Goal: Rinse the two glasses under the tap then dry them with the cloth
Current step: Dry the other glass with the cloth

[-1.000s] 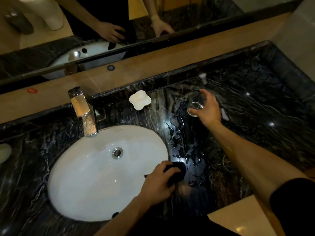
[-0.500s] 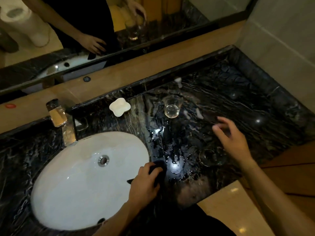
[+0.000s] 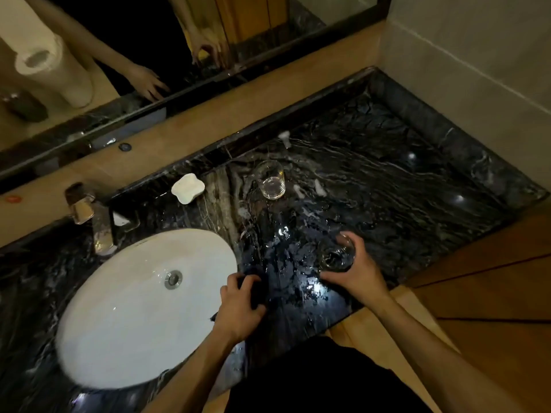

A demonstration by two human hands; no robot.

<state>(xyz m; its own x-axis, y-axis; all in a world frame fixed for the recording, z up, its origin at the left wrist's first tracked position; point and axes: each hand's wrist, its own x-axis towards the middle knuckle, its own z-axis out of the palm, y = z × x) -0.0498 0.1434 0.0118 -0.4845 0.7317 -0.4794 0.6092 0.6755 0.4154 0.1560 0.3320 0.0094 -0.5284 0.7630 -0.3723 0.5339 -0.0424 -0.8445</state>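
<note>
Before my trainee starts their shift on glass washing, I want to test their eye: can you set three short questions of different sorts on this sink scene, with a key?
1. True or false: the right hand grips a glass.
2. Multiple choice: where does the other glass stand? A) in the basin B) upright on the counter near the back wall C) upside down on the soap dish
3. Fill in: the left hand holds a dark ____ at the basin's edge.

Key: 1 true; 2 B; 3 cloth.
</note>
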